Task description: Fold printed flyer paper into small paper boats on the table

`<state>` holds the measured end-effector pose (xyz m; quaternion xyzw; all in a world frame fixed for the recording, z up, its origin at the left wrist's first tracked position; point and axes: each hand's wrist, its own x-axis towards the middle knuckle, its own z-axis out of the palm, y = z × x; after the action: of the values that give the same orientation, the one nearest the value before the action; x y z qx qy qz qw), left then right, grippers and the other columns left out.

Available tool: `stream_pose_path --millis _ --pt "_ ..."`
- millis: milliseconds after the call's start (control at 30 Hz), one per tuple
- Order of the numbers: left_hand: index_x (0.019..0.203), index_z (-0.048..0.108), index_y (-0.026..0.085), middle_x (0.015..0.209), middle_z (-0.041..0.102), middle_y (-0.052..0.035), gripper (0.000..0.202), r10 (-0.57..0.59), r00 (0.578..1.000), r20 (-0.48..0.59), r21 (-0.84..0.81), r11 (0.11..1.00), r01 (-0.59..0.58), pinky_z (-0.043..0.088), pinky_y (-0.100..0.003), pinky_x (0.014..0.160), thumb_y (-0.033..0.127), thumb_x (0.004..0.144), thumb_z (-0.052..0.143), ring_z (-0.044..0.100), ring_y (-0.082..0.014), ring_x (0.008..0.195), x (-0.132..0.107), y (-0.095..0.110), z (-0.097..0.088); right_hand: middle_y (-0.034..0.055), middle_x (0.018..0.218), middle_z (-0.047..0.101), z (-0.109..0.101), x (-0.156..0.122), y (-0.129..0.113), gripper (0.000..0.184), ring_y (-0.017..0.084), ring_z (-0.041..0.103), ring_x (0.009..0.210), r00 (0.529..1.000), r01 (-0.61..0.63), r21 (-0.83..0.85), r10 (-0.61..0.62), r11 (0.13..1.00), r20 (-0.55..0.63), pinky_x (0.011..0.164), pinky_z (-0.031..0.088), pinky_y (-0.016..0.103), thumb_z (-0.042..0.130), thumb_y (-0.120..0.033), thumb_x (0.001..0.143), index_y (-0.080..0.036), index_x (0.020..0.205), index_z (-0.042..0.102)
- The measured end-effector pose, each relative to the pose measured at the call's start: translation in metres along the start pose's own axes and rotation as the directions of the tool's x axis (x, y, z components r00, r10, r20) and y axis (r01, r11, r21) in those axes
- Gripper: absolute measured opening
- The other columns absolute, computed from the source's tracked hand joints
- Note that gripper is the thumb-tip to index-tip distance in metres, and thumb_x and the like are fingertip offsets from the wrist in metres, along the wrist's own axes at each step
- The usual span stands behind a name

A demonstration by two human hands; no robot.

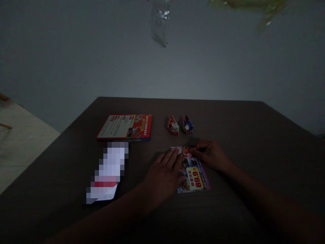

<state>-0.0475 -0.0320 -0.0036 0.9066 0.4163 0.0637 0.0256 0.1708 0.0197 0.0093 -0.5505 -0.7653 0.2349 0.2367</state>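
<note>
The printed leaflet is the landmark for all positions below; it lies on the worktop, its large price panel turned sideways to the wearer. The left hand is open, palm down, fingers extended over the left part of the leaflet; it grips nothing, and the flat contact presumably steadies the sheet against sliding. The right hand is closed at the far right part of the leaflet, with thumb and fingertips appearing to pinch the far edge; this placement would allow fine control of the edge while the opposite side is braced; the dim light hides the exact fold or crease, if any.

Beyond the leaflet stand two small folded paper pieces: a red and white piece and, just to its right, a blue and red piece; they are apart from each other and from both hands, which leaves the leaflet unobstructed. Farther left of the leaflet and beyond it lies a stack of printed sheets, squared up and within reach; left of the leaflet, nearer the wearer, lies a phone, face up and tilted toward the wearer's view, its screen masked and unreadable.
</note>
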Motion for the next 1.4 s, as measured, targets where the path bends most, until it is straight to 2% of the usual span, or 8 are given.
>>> stream_pose_path --millis 267,533,667,767,900,1100,1200,1400 --pt "0.146 0.018 0.022 0.153 0.014 -0.0174 0.095 0.012 0.991 0.135 -0.12 0.993 0.004 0.022 -0.05 0.109 0.081 0.073 0.032 0.012 -0.0338 0.141 -0.001 -0.007 -0.01 0.0019 0.063 0.062 -0.002 0.0 -0.001 0.028 0.014 0.056 0.058 1.0 -0.005 0.024 0.005 1.0 0.007 0.055 0.04 0.026 0.056 -0.034 0.082 -0.018 0.06 0.066" --pt "0.146 0.013 0.033 0.155 0.006 -0.0147 0.106 -0.039 0.984 0.175 -0.182 0.981 0.072 0.019 -0.059 0.106 0.086 0.06 0.044 0.007 -0.0422 0.139 0.004 -0.009 -0.014 0.0014 0.062 0.062 -0.002 -0.001 0.003 0.028 0.014 0.057 0.06 1.0 -0.014 0.033 0.014 0.999 -0.004 0.055 0.039 0.026 0.056 -0.033 0.082 -0.019 0.06 0.064" --pt "0.146 0.017 0.028 0.154 0.008 -0.0161 0.106 -0.044 0.99 0.135 -0.169 0.983 0.066 0.019 -0.056 0.108 0.087 0.061 0.04 0.01 -0.0404 0.139 0.003 -0.007 -0.015 0.0009 0.061 0.061 -0.003 0.0 0.005 0.028 0.014 0.056 0.059 1.0 -0.007 0.046 0.007 0.999 -0.004 0.056 0.039 0.026 0.056 -0.033 0.082 -0.019 0.059 0.063" --pt "0.145 0.022 0.017 0.153 0.016 -0.0161 0.092 -0.041 0.997 0.059 -0.124 0.991 0.048 0.019 -0.05 0.11 0.078 0.076 0.033 0.015 -0.0334 0.14 0.005 -0.005 -0.016 0.0009 0.062 0.061 -0.004 0.001 0.008 0.028 0.014 0.056 0.059 1.0 -0.011 0.049 0.011 0.999 -0.009 0.055 0.039 0.026 0.056 -0.033 0.082 -0.019 0.059 0.063" --pt "0.136 0.037 0.017 0.143 0.041 -0.009 0.053 -0.005 1.0 -0.011 -0.088 0.996 0.004 0.025 -0.043 0.107 0.049 0.094 0.035 0.032 -0.0238 0.133 0.009 -0.001 -0.018 0.0012 0.061 0.06 -0.005 0.003 0.01 0.029 0.015 0.056 0.059 1.0 0.004 0.05 -0.004 0.999 -0.001 0.057 0.039 0.027 0.057 -0.033 0.083 -0.018 0.058 0.062" --pt "0.116 0.055 0.017 0.117 0.06 -0.0068 0.034 -0.004 0.999 -0.036 -0.101 0.995 0.001 0.037 -0.04 0.094 0.039 0.09 0.051 0.052 -0.023 0.109 0.011 -0.004 -0.018 0.0002 0.06 0.06 -0.004 0.003 0.015 0.029 0.014 0.055 0.059 0.999 0.045 0.052 -0.045 0.998 -0.007 0.057 0.039 0.027 0.057 -0.033 0.083 -0.019 0.058 0.062" --pt "0.104 0.061 0.018 0.109 0.063 -0.004 0.02 0.025 0.995 -0.097 -0.097 0.995 -0.034 0.039 -0.036 0.091 0.022 0.094 0.045 0.055 -0.0187 0.103 0.01 -0.009 -0.014 0.0004 0.059 0.059 -0.004 0.003 0.016 0.03 0.014 0.054 0.057 1.0 0.025 0.049 -0.024 0.998 -0.013 0.055 0.038 0.026 0.057 -0.033 0.083 -0.019 0.057 0.062" --pt "0.098 0.063 0.019 0.105 0.065 -0.0035 0.018 0.032 0.992 -0.119 -0.108 0.993 -0.045 0.041 -0.036 0.087 0.019 0.092 0.046 0.056 -0.0186 0.099 0.011 -0.011 -0.01 0.0007 0.06 0.06 -0.006 0.003 0.018 0.028 0.014 0.054 0.058 1.0 0.029 0.032 -0.028 0.999 -0.012 0.056 0.038 0.027 0.057 -0.032 0.082 -0.018 0.059 0.064"
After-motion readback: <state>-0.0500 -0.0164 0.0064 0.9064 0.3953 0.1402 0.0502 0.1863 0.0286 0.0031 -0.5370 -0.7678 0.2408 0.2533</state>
